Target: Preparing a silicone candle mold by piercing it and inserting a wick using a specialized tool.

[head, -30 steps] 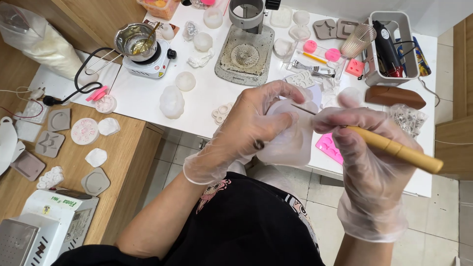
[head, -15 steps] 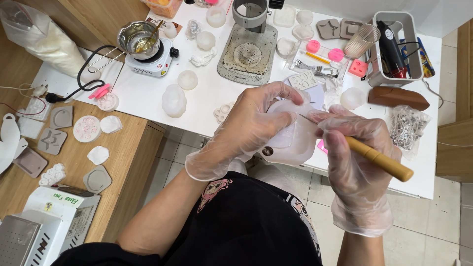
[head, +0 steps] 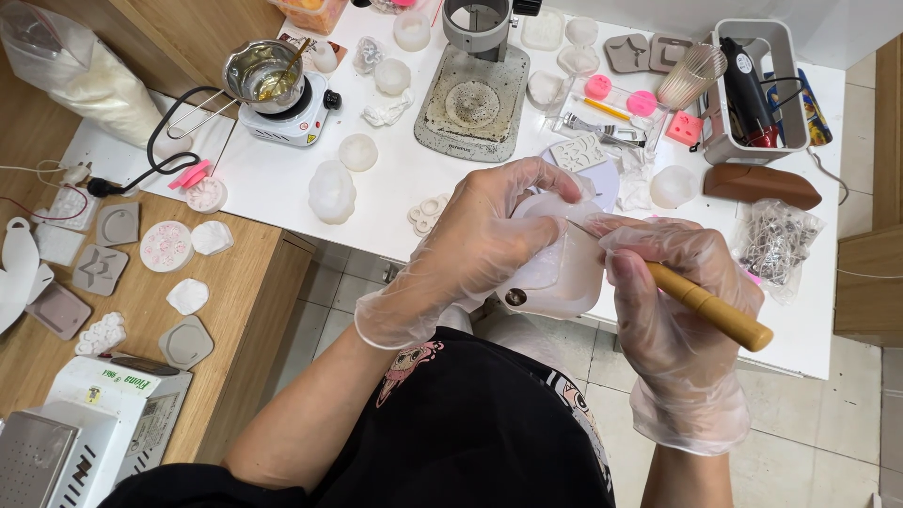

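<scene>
Gloved left hand (head: 489, 246) wraps over a white translucent mould (head: 564, 268), held above the bench (head: 395, 188) edge. Right hand (head: 677, 292), just right of the mould, grips a wooden-handled tool (head: 707, 306); its long axis slants up-left, thin tip touching the mould's top.

Clear disposable gloves cover the left hand (head: 489, 245) and right hand (head: 673, 310); black printed shirt.

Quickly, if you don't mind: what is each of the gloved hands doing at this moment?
Left hand: closed around a translucent white mould, holding it up.
Right hand: closed on a wooden-handled tool, its thin metal tip against the mould.
</scene>
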